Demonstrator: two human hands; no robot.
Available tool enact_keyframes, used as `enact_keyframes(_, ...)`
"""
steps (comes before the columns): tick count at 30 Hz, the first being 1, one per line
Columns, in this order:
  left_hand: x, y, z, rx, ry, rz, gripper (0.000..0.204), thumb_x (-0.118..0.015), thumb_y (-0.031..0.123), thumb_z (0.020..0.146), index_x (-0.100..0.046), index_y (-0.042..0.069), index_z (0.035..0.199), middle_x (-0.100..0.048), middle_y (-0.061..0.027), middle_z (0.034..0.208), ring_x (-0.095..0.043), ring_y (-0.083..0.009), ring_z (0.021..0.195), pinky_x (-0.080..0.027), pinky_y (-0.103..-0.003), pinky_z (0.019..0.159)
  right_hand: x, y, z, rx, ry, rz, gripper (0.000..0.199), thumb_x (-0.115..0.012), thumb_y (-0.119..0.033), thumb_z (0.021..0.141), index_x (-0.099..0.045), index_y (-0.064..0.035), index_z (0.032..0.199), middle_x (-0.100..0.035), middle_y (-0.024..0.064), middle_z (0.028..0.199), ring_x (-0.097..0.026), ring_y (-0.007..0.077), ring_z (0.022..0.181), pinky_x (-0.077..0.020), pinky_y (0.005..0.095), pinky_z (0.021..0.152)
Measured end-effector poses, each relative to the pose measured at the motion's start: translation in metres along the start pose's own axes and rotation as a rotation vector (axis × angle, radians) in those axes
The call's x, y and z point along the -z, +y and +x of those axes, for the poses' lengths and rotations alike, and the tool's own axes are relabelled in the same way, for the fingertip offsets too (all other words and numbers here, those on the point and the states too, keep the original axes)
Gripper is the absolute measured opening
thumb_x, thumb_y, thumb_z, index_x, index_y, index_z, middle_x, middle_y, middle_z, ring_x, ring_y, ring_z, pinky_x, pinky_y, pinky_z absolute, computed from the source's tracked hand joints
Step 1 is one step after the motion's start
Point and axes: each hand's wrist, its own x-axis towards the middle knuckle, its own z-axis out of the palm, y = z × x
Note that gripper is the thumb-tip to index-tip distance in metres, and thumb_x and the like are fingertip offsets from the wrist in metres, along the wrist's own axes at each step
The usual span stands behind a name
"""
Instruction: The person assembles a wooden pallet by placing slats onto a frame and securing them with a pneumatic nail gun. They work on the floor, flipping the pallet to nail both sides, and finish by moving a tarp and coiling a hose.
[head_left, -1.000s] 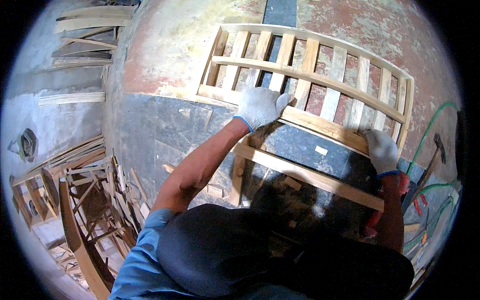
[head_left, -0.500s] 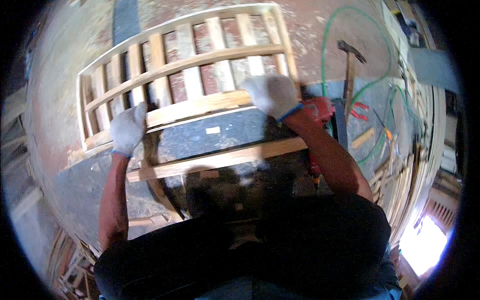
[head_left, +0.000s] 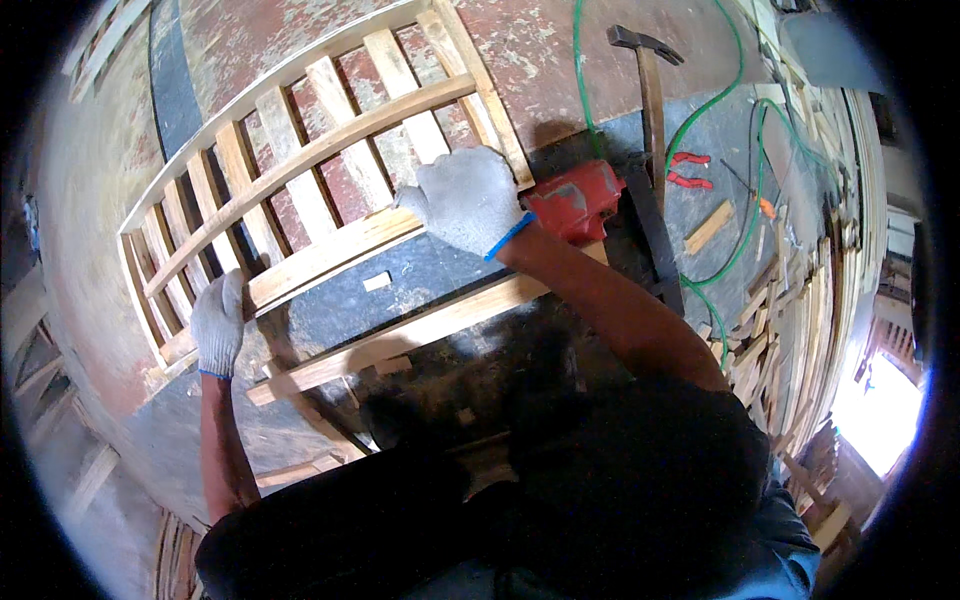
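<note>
Nearest, along the bottom of the frame, the person's dark-clothed legs [head_left: 620, 480] lie in deep shadow, their outlines hard to make out. Just above them a loose board [head_left: 430, 322] slants across the centre; its right end passes behind the right forearm.

Beyond it, from left of centre to the top of the frame, lies the slatted wooden frame [head_left: 305, 160] on the worn, painted floor [head_left: 520, 60]. Its rim encloses a row of slats crossed by a middle rail, with red and grey floor showing in the gaps. Both hands wear pale knitted gloves. The left hand [head_left: 218, 312] is curled over the lower rail near the left corner; the right hand [head_left: 465, 200] is closed over the same rail near the right corner, covering it, its fingertips partly hidden.

Right of that corner sits a red tool [head_left: 575, 200], partly behind the right wrist, its exact kind unclear. Farther right are a hammer [head_left: 652, 110], a looping green hose [head_left: 690, 130], red-handled pliers [head_left: 690, 181], a short block [head_left: 708, 228] and an orange-handled tool [head_left: 766, 207]. Another slatted piece [head_left: 105, 45] is cut off at the upper left.
</note>
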Motion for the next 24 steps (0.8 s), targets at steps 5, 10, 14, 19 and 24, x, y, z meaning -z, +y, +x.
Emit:
enact_keyframes(5,0.022,0.081,0.01,-0.274,-0.186,-0.186,0.047,-0.054,0.046,0.098,-0.065,0.005,0.116,-0.066,-0.023,0.098,-0.065,-0.0427,0.091,-0.048,-0.052,0.082,-0.004,0.008,0.0,-0.026,-0.15,0.037,0.05,-0.051,-0.043,0.094,-0.071,-0.0047,0.07,-0.066,0.0188,0.065,-0.069,0.0364,0.065,-0.0524,0.0505,0.064)
enact_keyframes(10,-0.01,0.132,0.027,-0.345,-0.247,0.178,0.066,-0.068,0.05,0.087,-0.053,0.005,0.133,-0.062,-0.0202,0.107,-0.062,-0.0393,0.102,-0.051,-0.047,0.086,0.01,0.001,0.003,-0.003,-0.113,0.051,0.048,-0.053,-0.044,0.093,-0.071,-0.0053,0.069,-0.067,0.019,0.067,-0.068,0.0369,0.065,-0.0522,0.0511,0.065)
enact_keyframes(14,-0.021,0.118,0.034,-0.475,-0.139,0.149,0.068,-0.07,0.055,0.083,-0.055,0.006,0.129,-0.064,-0.0164,0.094,-0.066,-0.0379,0.086,-0.053,-0.048,0.076,0.007,0.004,0.009,0.027,-0.097,0.074,0.048,-0.054,-0.045,0.092,-0.071,-0.0061,0.069,-0.067,0.0187,0.068,-0.068,0.036,0.065,-0.0519,0.0504,0.063)
enact_keyframes(19,-0.013,0.113,0.05,-0.39,-0.149,0.144,0.068,-0.066,0.059,0.085,-0.058,0.006,0.128,-0.068,-0.0176,0.104,-0.068,-0.0372,0.095,-0.054,-0.046,0.08,-0.017,0.009,0.035,0.096,-0.096,0.015,0.047,-0.05,-0.041,0.096,-0.073,-0.0075,0.073,-0.068,0.0189,0.069,-0.068,0.036,0.066,-0.0517,0.0511,0.062)
enact_keyframes(24,-0.021,0.089,0.051,-0.345,-0.108,0.15,0.07,-0.068,0.059,0.083,-0.058,0.006,0.128,-0.068,-0.0197,0.108,-0.068,-0.039,0.096,-0.054,-0.047,0.082,0.021,0.006,0.022,0.009,0.041,0.097,0.029,-0.06,-0.034,0.091,-0.069,-0.0068,0.088,-0.068,0.0151,0.089,-0.066,0.0344,0.086,-0.0499,0.0474,0.076)
